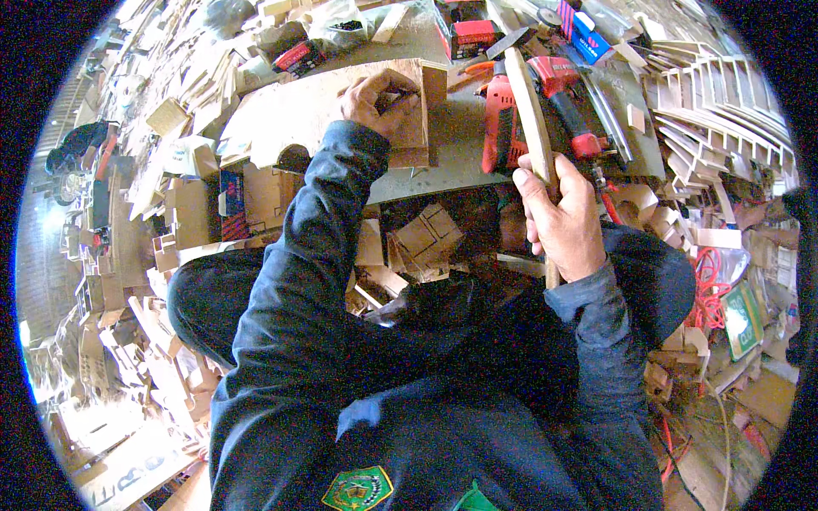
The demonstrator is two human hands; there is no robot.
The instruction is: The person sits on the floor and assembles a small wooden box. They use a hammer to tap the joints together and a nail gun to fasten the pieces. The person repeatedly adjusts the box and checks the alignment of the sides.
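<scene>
Here, left hand (377,100) pressed flat-fingered on the plywood panel (332,115), right hand (562,217) clenched around the hammer handle (530,111) just beside.

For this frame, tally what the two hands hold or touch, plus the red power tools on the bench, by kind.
Hammer, gripped in the right hand: 1
Plywood panel, under the left hand: 1
Red power tools on the bench: 2, a drill and a nail gun
Total: 4
</scene>
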